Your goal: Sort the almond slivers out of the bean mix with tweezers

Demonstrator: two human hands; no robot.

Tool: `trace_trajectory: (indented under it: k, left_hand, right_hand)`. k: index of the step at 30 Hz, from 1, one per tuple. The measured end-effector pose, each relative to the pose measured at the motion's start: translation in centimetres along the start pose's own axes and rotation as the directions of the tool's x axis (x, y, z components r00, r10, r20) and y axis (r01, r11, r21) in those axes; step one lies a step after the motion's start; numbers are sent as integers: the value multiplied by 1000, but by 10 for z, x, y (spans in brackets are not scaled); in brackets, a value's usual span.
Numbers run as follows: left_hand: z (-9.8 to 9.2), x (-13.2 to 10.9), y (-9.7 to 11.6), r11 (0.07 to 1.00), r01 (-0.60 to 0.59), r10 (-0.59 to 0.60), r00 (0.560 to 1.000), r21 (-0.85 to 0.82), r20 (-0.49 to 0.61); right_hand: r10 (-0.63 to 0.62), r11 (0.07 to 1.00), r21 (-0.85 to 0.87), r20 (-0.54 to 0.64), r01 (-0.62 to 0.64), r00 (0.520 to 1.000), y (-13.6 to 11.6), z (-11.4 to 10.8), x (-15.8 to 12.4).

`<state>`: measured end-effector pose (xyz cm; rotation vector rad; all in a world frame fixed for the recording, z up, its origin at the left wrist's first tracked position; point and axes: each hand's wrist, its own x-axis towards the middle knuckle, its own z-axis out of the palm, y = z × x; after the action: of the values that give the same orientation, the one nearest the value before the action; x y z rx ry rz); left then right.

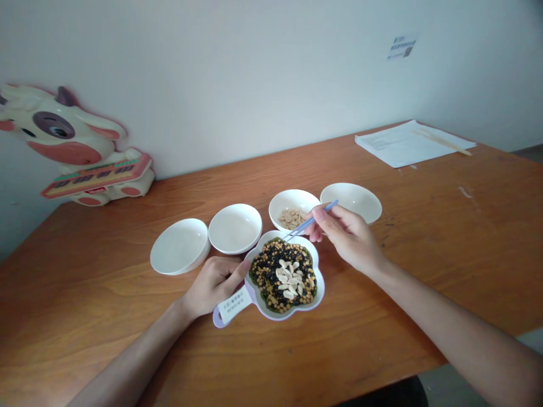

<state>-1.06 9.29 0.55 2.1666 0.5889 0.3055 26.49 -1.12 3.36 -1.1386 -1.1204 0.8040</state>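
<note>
Blue plastic chopsticks (311,221) sit pen-fashion in the right hand (345,237), its grip clenched for steady control. Their long axis runs diagonally, tips pointing down-left over the upper rim of the flower-shaped white dish (318,288), which holds dark and yellow beans (265,265) under pale peanut halves (288,276). The left hand (214,285) lies against the rim beside the labelled handle (235,304); whether that grip is clenched cannot be told.

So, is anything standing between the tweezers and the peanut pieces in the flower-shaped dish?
Nothing visible blocks them. The tips of the blue tweezers, held in the right hand, are at the far rim of the dish. Only the beans lie between those tips and the peanut pieces.
</note>
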Motion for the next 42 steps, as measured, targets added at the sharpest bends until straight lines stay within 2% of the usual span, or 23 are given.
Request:
trace_trajectory:
  k: [6, 11, 17, 25, 30, 36, 42]
  left_hand:
    - [1, 0, 1, 1000, -11, 11, 1000, 22, -19]
    - [0, 1, 3, 1000, -13, 13, 1000, 27, -21]
    - [0, 2, 4, 1000, -11, 12, 1000, 23, -20]
    - [0, 0, 2, 999, -19, 19, 1000, 30, -16]
    - [0, 1, 2, 1000, -13, 13, 1000, 22, -11]
    - [0, 0, 2, 999, -11, 12, 1000, 31, -10]
    - [0, 0, 2, 1000, -10, 10, 1000, 25, -11]
  right_hand:
    - [66, 993, 105, -34, -62, 997, 4, -4, 2]
    - [36, 998, 53, -22, -35, 999, 1, -2, -1]
    - [57, 998, -4, 16, -57, 998, -1, -2, 0]
    - [-36, 992, -124, 25, 39, 999, -7, 1, -3]
    - [-44, 994, -93, 90, 52, 995, -11, 5, -5]
    - [25, 1000, 11, 46, -26, 999, -5, 4, -7]
    - [22, 999, -33, 161, -17, 987, -5, 2, -10]
